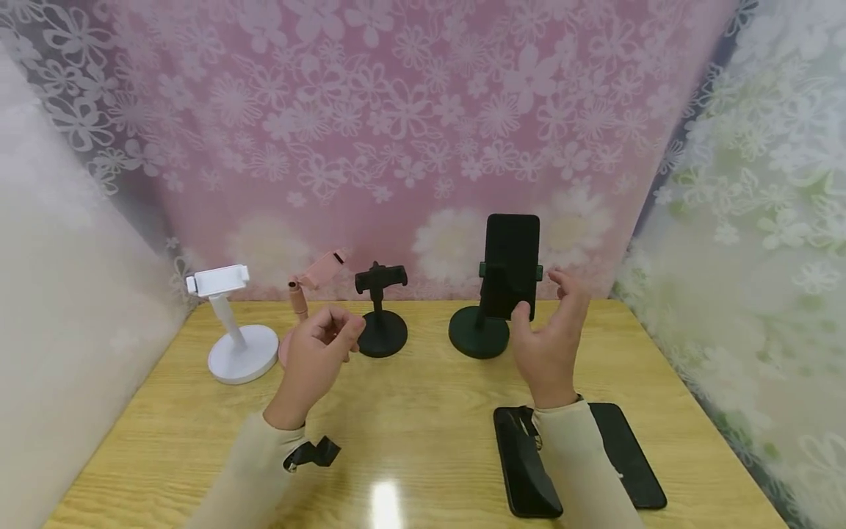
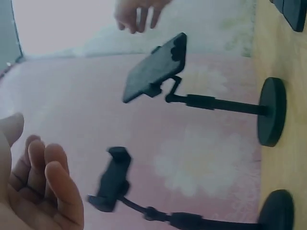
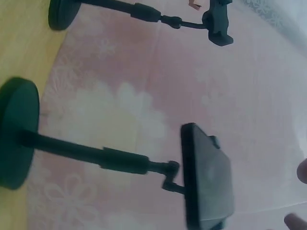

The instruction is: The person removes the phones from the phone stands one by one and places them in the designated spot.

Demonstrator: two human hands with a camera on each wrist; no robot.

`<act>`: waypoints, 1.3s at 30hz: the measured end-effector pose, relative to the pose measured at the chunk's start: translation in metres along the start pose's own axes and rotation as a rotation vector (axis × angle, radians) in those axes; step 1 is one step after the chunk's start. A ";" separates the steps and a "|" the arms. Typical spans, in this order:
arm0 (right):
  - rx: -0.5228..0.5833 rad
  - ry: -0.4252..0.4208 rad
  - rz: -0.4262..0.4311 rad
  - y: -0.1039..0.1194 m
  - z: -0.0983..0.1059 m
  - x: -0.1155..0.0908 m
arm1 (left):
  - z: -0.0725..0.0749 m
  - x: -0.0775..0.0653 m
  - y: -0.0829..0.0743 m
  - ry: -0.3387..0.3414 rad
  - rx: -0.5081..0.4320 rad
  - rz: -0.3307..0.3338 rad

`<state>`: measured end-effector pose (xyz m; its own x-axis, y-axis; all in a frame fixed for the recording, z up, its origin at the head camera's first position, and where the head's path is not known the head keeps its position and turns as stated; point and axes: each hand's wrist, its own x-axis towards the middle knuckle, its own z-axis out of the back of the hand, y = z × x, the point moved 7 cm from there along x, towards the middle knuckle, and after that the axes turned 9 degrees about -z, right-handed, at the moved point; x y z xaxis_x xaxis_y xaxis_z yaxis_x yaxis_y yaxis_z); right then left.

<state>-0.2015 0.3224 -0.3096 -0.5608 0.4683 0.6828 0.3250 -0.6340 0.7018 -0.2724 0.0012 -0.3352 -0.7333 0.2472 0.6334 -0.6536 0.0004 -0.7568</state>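
An upright black smartphone (image 1: 512, 257) sits clamped in a dark green phone stand (image 1: 479, 336) at the back right. My right hand (image 1: 550, 345) is beside it, thumb and fingers spread; in the right wrist view its fingertips (image 3: 298, 223) stand apart from the phone. My left hand (image 1: 316, 360) hovers with loosely bent fingers and nothing in them, partly covering a pink phone stand (image 1: 324, 270). Just beyond it is a black phone stand (image 1: 383, 334), whose clamp (image 2: 113, 179) is bare in the left wrist view. A white phone stand (image 1: 243, 354) is farther left.
Two more black phones lie flat on the wooden table (image 1: 410, 426): one phone (image 1: 518, 455) left of my right sleeve, another phone (image 1: 628, 455) partly under it. Flowered pink cloth (image 1: 396, 147) hangs behind the table, with pale cloth at both sides.
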 end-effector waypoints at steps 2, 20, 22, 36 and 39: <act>0.044 -0.009 -0.064 -0.011 0.002 0.001 | -0.001 -0.003 -0.016 0.028 0.007 -0.072; 0.441 0.394 -0.730 -0.069 -0.039 -0.010 | 0.004 -0.011 -0.063 0.157 0.044 -0.287; 0.496 0.375 -0.732 -0.070 -0.040 -0.011 | 0.004 -0.012 -0.063 0.161 0.051 -0.297; 0.614 0.311 -0.592 -0.069 -0.047 -0.015 | 0.001 -0.012 -0.064 0.203 0.097 -0.308; 0.657 0.295 -0.545 -0.066 -0.048 -0.016 | -0.001 -0.012 -0.062 0.237 0.062 -0.286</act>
<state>-0.2508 0.3274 -0.3768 -0.9076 0.3661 0.2053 0.2758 0.1515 0.9492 -0.2230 -0.0005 -0.2964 -0.4604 0.4632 0.7573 -0.8413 0.0447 -0.5388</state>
